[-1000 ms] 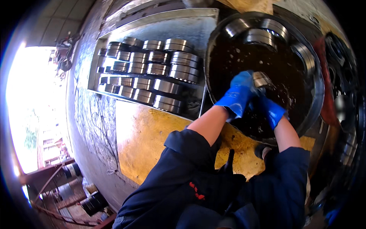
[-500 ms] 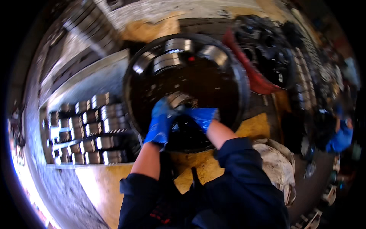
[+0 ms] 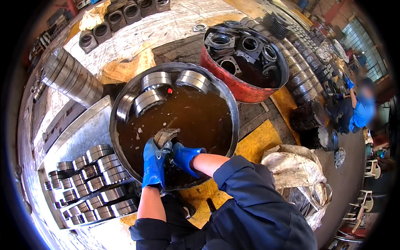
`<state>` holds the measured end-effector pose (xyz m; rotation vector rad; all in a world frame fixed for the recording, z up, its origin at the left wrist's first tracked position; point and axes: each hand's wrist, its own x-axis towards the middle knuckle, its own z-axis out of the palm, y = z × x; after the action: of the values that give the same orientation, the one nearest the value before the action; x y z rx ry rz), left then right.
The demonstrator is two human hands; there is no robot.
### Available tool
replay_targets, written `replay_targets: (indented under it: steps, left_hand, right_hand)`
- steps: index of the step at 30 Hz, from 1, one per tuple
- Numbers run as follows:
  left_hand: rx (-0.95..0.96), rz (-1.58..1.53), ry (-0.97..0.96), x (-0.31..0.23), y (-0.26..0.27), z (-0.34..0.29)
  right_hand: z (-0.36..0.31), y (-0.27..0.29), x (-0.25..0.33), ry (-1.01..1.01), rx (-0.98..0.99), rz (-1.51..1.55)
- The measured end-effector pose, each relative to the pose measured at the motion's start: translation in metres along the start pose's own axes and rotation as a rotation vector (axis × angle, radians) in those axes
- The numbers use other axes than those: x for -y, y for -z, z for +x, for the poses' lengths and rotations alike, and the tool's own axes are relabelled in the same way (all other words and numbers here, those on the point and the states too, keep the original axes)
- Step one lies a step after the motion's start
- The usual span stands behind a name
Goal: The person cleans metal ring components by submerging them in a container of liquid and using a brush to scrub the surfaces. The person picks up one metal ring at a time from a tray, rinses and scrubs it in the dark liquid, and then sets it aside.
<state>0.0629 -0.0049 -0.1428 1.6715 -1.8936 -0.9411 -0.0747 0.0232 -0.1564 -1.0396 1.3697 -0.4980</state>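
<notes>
A steel bearing ring [image 3: 165,136] is held just over the dark brown liquid in a round black tub [image 3: 233,121]. My left hand [image 3: 154,160], in a blue rubber glove, is closed round the ring's left side. My right hand [image 3: 185,157], gloved alike, presses in at the ring's near side with curled fingers; what they hold there is hidden. Several shiny rings, among them a wide ring [image 3: 149,101], rest partly in the liquid along the tub's far wall. A small red spot shows on the liquid beside them.
At left, a metal tray [image 3: 77,127] holds rows of steel rings, with a ring stack [image 3: 73,79] behind it. A red drum [image 3: 231,89] of black flanged parts stands far right. A whitish sack [image 3: 293,175] lies right; a person in blue [image 3: 360,112] works beyond.
The view has swung and sharpened, showing more of the far floor. Both gloved hands stay at the ring, and my right hand now sits bent closer against its near side.
</notes>
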Motion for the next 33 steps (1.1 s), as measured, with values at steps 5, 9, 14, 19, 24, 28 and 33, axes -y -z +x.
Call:
replay_targets:
  steps: [5,9,14,19,24,28,33]
  left_hand:
    - [0.045,-0.092,-0.060,-0.001,0.001,0.005]
    - [0.059,-0.014,0.002,-0.009,0.006,0.000]
    - [0.013,0.096,-0.011,-0.006,-0.002,0.003]
    - [0.014,-0.069,0.043,-0.019,0.014,-0.007]
    - [-0.036,0.148,0.025,0.017,-0.001,0.008]
    - [0.042,0.077,0.026,-0.017,0.008,0.001]
    - [0.060,0.005,-0.025,-0.003,0.004,0.001]
  right_hand:
    - [-0.002,0.017,0.006,0.036,0.053,0.096]
    - [-0.003,0.020,0.014,0.083,0.155,0.068]
    - [-0.005,0.007,0.010,0.119,0.141,-0.260]
    - [-0.005,-0.010,-0.002,0.103,0.074,-0.414]
    - [-0.003,0.014,0.008,0.068,0.054,-0.163]
    - [0.000,0.027,0.013,0.067,0.093,0.099]
    - [0.001,0.014,0.022,0.136,0.189,-0.053]
